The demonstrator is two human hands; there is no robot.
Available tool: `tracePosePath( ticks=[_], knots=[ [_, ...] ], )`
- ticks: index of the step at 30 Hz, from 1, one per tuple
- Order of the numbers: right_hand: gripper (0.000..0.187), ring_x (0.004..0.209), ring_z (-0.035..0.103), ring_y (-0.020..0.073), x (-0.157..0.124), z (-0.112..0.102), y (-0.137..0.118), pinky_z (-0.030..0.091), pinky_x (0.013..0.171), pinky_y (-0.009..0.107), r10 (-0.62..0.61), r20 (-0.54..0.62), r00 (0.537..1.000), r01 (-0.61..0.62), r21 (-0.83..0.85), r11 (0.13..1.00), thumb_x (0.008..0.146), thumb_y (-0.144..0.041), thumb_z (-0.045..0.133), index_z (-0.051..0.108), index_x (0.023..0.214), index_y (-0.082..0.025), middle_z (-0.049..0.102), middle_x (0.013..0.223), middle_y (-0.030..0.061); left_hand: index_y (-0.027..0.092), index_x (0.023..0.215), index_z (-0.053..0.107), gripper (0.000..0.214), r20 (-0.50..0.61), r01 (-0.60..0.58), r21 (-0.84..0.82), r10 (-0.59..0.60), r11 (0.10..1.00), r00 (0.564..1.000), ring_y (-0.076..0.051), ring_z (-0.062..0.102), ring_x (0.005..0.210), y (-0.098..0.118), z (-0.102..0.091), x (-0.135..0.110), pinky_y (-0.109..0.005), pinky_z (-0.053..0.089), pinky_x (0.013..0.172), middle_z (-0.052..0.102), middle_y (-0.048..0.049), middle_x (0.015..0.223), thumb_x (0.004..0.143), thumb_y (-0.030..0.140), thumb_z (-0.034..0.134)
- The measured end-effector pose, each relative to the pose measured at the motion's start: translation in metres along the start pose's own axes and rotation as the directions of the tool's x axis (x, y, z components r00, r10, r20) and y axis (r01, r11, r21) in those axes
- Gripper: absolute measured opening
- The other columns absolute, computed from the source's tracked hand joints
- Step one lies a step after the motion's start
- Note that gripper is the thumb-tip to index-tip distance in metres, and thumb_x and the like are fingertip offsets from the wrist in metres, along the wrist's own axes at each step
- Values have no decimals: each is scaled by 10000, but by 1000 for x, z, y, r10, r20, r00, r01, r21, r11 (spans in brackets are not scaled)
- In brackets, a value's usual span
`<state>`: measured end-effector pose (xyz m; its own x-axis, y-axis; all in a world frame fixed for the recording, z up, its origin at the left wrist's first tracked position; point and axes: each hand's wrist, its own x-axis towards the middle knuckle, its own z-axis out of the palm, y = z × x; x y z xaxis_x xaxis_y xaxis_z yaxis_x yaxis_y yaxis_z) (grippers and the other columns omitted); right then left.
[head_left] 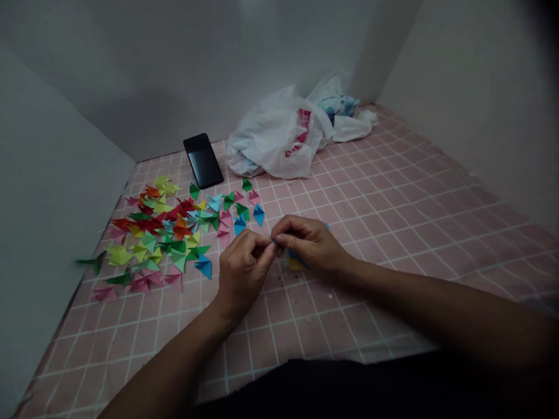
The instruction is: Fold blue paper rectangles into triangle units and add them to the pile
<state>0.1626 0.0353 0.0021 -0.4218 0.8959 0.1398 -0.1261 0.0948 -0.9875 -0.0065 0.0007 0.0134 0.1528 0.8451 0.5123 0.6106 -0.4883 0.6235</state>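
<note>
Both my hands meet above the pink checked surface point(393, 209). My left hand point(241, 272) is closed in a pinch, fingertips touching those of my right hand. My right hand point(308, 241) is also closed, pinching a small piece of paper whose blue and yellow edges point(293, 260) show beneath the palm. What exactly sits between the fingertips is mostly hidden. A spread of several folded paper triangles point(170, 233) in red, green, yellow, blue and pink lies to the left of my left hand.
A black phone point(203, 160) leans against the back wall. A white plastic bag point(279, 137) and a smaller packet point(338, 107) lie in the far corner. Grey walls close in on the left, back and right.
</note>
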Motion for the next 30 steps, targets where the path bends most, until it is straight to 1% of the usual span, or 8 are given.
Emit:
tracePosePath(
  ticks=[4,8,12,15,18,24,27,30],
  knots=[
    [117,671,625,121,-2,1,-4,520,658,267,-41,-37,998,38,-71,997,900,-245,593,625,807,-181,653,720,-4,191,778,652,103,31,141,-105,-138,984,990,-121,588,645,3,1,0,-246,447,629,665,9,721,877,185,677],
    [119,634,614,114,-2,3,-4,515,623,259,10,-60,998,-11,-22,1000,895,-290,610,633,857,-179,638,709,-14,196,772,661,103,51,280,-220,-276,935,960,-130,591,663,2,0,1,-259,452,645,663,9,719,866,222,693],
    [115,627,605,107,0,2,-1,503,611,247,54,8,999,-54,31,998,842,-281,679,643,854,-173,644,710,-20,196,759,664,136,83,404,-330,-399,853,913,-129,580,632,0,-3,1,-255,443,610,650,13,677,856,282,705],
    [97,660,624,112,0,1,-1,500,639,245,6,23,1000,-6,0,1000,857,-250,658,637,806,-169,662,714,-8,196,736,651,159,109,408,-395,-399,823,910,-120,573,605,-1,-4,0,-243,437,585,636,23,643,850,291,707],
    [78,676,635,119,-1,0,-2,493,650,246,-43,11,999,44,-66,997,876,-226,631,646,824,-170,671,725,-4,193,736,640,172,101,372,-387,-363,843,926,-121,571,621,-2,-3,1,-245,436,604,632,21,654,871,289,689],
    [128,669,620,130,-1,-4,-4,468,659,259,-153,55,987,163,-347,924,878,-184,617,635,752,-178,659,697,-3,190,798,673,86,80,267,-337,-255,903,964,-141,593,758,-5,0,4,-262,453,701,641,-9,803,857,247,702],
    [120,663,612,128,-1,-2,-1,467,645,255,-140,77,987,158,-330,931,882,-191,595,631,768,-182,662,706,-1,188,769,656,137,115,338,-375,-319,863,941,-131,573,681,-3,0,3,-258,442,652,628,0,728,876,273,674],
    [106,646,599,120,0,0,3,466,615,246,-67,76,995,83,-238,968,884,-226,581,617,794,-182,657,721,-3,186,782,641,157,127,438,-482,-435,759,892,-121,564,626,-3,3,1,-243,441,605,616,16,677,862,314,684]
  ],
)
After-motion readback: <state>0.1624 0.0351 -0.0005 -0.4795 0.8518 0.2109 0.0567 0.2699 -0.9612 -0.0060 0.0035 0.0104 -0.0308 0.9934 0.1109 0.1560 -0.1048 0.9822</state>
